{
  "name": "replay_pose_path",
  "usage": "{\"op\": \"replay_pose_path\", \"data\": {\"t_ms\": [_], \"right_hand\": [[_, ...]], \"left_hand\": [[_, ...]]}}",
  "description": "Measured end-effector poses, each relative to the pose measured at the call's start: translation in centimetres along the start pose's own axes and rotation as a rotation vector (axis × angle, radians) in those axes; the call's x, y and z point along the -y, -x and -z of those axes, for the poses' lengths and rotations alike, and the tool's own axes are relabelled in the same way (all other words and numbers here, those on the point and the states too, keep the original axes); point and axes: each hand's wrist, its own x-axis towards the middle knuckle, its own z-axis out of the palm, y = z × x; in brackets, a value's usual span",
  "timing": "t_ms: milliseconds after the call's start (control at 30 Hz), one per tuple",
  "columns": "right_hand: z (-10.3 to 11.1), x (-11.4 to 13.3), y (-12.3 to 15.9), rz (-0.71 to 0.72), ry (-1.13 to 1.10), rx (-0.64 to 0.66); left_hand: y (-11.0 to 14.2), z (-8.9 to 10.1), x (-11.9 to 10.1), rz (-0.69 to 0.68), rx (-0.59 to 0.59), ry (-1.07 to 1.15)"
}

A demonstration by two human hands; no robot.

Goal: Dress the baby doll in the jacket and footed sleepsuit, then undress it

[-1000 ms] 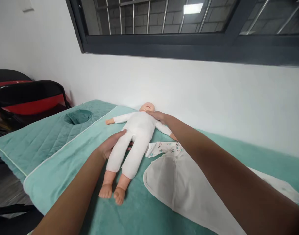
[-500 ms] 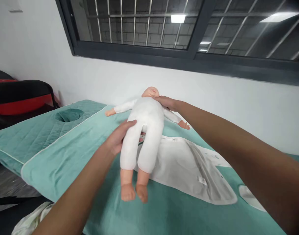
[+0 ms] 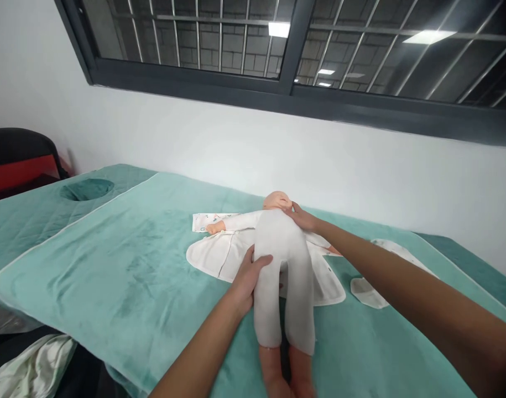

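A baby doll (image 3: 282, 237) with a white cloth body lies on its back, its legs pointing toward me. My left hand (image 3: 250, 273) is wrapped round the doll's thigh on the left, thumb on top and fingers underneath. At the doll's neck and head is my right hand (image 3: 304, 216), its fingers partly hidden behind the doll. Beneath the doll a white baby garment (image 3: 219, 255) is spread open, with a patterned sleeve under the doll's arm on the left. The doll's feet reach the bottom edge of the view.
A teal sheet (image 3: 111, 265) covers the bed, which has a round hole (image 3: 87, 189) at its left end. Another white cloth piece (image 3: 369, 293) lies by my right forearm. A black and red chair (image 3: 22, 160) stands at left. Crumpled cloth (image 3: 32, 367) is at lower left.
The doll, held in both hands, has moved right and down onto the garment, which now spreads out on both sides of it. The view has shifted to the right.
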Motion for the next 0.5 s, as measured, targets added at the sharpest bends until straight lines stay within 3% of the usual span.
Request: {"op": "replay_pose_path", "data": {"t_ms": [100,167,267,333,400,500], "right_hand": [[0.2,-0.9,-0.2,-0.001,0.080,0.026],[0.8,-0.5,-0.2,0.016,0.316,-0.010],[0.9,1.7,0.2,0.182,0.690,-0.241],[-0.6,4.0,0.5,0.360,0.754,-0.333],[-3.3,6.3,0.4,0.512,0.736,-0.206],[-7.7,8.9,-0.6,0.580,0.730,0.089]], "left_hand": [[-0.4,1.1,-0.4,0.016,-0.017,-0.114],[-1.3,2.0,-1.4,0.043,-0.009,-0.242],[-3.8,3.1,-3.2,-0.065,-0.013,-0.595],[-5.9,3.6,-4.1,-0.213,-0.046,-0.812],[-7.8,3.9,-4.6,-0.322,-0.089,-0.914],[-9.4,4.4,-4.5,-0.401,-0.123,-0.976]]}}
